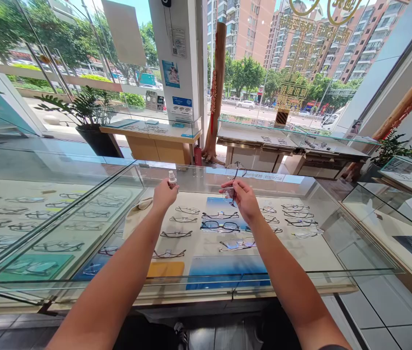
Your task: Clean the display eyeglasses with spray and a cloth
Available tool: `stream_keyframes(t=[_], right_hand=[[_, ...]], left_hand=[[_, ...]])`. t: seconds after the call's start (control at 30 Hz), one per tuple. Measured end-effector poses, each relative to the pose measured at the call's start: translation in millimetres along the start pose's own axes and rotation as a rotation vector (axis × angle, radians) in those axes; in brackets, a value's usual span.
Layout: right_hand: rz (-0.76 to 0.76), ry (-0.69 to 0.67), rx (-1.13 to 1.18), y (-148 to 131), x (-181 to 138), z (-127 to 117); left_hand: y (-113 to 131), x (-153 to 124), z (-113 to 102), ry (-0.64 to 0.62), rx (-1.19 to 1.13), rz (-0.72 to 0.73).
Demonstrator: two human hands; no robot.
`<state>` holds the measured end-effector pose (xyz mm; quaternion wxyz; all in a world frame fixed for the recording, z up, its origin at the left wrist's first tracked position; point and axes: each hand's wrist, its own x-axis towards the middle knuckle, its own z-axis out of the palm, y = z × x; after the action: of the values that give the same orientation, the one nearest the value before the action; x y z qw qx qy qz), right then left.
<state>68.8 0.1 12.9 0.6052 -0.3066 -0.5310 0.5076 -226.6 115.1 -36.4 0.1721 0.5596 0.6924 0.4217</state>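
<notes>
My left hand (165,194) is wrapped round a small spray bottle (171,178) with a white top, above the far part of the glass display case (293,189). To the right, my right hand (244,198) pinches a pair of dark-framed eyeglasses (237,170) by the frame, raised over the glass. A beige cloth (139,208) lies just left of my left forearm. Below my hands, several pairs of eyeglasses (220,225) are laid out in rows inside the case.
Another glass case (16,194) with more eyeglasses joins on the left. A display counter (391,218) stands at the right. Beyond the case are a wooden cabinet (154,146), a potted plant (94,131), a tree-trunk post (217,92) and a red fire extinguisher (197,155).
</notes>
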Motion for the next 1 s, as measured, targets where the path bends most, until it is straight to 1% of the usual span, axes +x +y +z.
stream_keyframes(t=[0.07, 0.13, 0.2, 0.27, 0.3, 0.33, 0.37, 0.43, 0.53, 0.6, 0.67, 0.77, 0.87, 0.93, 1.0], right_hand=[[0.009, 0.001, 0.032, 0, 0, 1], [0.013, 0.001, 0.061, -1, -1, 1], [0.008, 0.004, 0.076, -3, -2, 0], [-0.003, 0.011, 0.080, -4, -3, -2], [-0.008, 0.014, 0.081, -4, -3, -3], [-0.012, 0.015, 0.083, -5, -3, -4], [-0.015, 0.012, 0.084, -5, -3, -5], [-0.017, -0.001, 0.087, -5, -3, -6], [-0.014, -0.013, 0.075, -4, -3, -6], [-0.009, -0.012, 0.060, -4, -3, -6], [-0.002, -0.010, 0.054, -4, -4, -5], [0.004, -0.008, 0.065, -4, -5, -4], [0.005, -0.018, 0.077, -3, -5, -2], [0.006, -0.027, 0.076, -3, -5, -1], [0.008, -0.034, 0.064, -2, -5, 1]], left_hand=[[3, 0, -2, -0.018, 0.001, -0.009], [8, -1, -10, 0.008, -0.021, -0.005], [18, -5, -24, 0.119, -0.080, 0.041], [29, -12, -45, 0.255, -0.126, 0.108], [34, -16, -56, 0.285, -0.108, 0.121], [38, -21, -68, 0.289, -0.053, 0.118], [41, -25, -79, 0.270, 0.033, 0.101], [42, -32, -99, 0.181, 0.248, 0.029], [28, -37, -116, -0.043, 0.516, -0.106], [12, -36, -118, -0.162, 0.591, -0.126], [-5, -35, -114, -0.199, 0.578, -0.096], [-24, -34, -100, -0.156, 0.442, -0.067], [-35, -34, -90, -0.111, 0.325, -0.079], [-39, -33, -90, -0.083, 0.255, -0.107], [-44, -30, -94, -0.047, 0.151, -0.152]])
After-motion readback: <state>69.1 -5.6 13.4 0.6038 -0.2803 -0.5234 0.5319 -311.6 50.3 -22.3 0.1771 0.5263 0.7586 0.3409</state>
